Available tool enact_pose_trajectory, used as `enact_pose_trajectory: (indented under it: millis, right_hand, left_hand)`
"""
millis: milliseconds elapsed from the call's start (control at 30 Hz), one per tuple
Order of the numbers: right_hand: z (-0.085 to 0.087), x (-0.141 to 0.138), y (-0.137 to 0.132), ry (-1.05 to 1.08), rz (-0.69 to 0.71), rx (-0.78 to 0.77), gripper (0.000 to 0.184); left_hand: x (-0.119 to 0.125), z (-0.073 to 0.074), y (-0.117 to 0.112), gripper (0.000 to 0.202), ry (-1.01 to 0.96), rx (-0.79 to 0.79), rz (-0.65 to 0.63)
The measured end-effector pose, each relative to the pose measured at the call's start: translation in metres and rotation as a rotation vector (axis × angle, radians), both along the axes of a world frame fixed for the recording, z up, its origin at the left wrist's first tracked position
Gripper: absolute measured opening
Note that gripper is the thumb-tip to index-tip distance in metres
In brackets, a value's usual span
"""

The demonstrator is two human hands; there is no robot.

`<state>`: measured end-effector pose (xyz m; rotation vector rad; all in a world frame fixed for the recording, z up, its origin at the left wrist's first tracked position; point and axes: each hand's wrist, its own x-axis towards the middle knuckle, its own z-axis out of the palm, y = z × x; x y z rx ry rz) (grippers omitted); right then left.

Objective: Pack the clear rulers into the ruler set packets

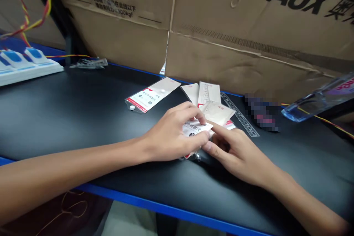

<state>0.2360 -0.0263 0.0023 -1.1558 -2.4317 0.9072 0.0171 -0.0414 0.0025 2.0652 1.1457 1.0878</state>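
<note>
**Far left:** a white plastic unit with blue pads [27, 64] sits on the black bench top [69, 103], with red and yellow wires [30, 18] rising behind it.

**Loose packet:** a flat printed packet [152, 94] lies on the bench, just beyond my left hand, tilted, with a small white disc [132, 107] at its corner.

**Left hand [171, 134]:** clenched; fingers and thumb close on a printed sleeve [195, 129], low on the bench between my hands.

**Right hand [235, 155]:** my index fingertip [214, 127] presses the printed sleeve's upper edge; I cannot tell whether this hand is truly gripping it.

**Stacked packets:** beige packets [208, 93] overlap just beyond my fingers.

**Ruler:** a clear ruler [239, 114] lies angled beside those packets.

**Right side:** a blurred object [261, 112] lies near a clear plastic case [318, 97].

**Behind:** cardboard cartons [221, 33] line the bench's far edge.
</note>
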Motion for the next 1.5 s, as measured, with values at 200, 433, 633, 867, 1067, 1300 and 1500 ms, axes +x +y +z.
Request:
enact_pose_trajectory:
  millis: [200,433,633,867,1067,1300,1500]
  right_hand:
    - [0.008,0.005,-0.007,0.379,-0.129,0.204,0.051]
    - [0.004,0.005,0.002,0.679,-0.322,-0.025,0.017]
    - [-0.009,0.006,0.01,0.758,-0.165,-0.278,0.016]
    - [-0.009,0.005,0.01,0.9,-0.212,-0.41,0.016]
    - [-0.007,0.004,0.009,0.891,-0.299,-0.353,0.013]
    - [-0.002,0.003,0.014,0.888,-0.412,-0.262,0.01]
    - [0.002,0.004,0.017,0.89,-0.45,-0.368,0.021]
  left_hand:
    - [-0.005,0.007,0.007,0.02,-0.012,0.022,0.088]
    - [-0.01,0.007,0.007,0.019,-0.014,0.219,0.069]
    - [-0.004,-0.001,0.001,0.022,0.088,0.514,-0.033]
    - [-0.007,-0.002,-0.001,0.022,0.231,0.624,-0.036]
    - [-0.007,-0.002,-0.002,0.024,0.229,0.582,-0.101]
    - [-0.007,-0.001,0.004,0.046,-0.008,0.232,0.03]
    - [-0.007,0.005,0.01,0.033,-0.209,-0.535,-0.037]
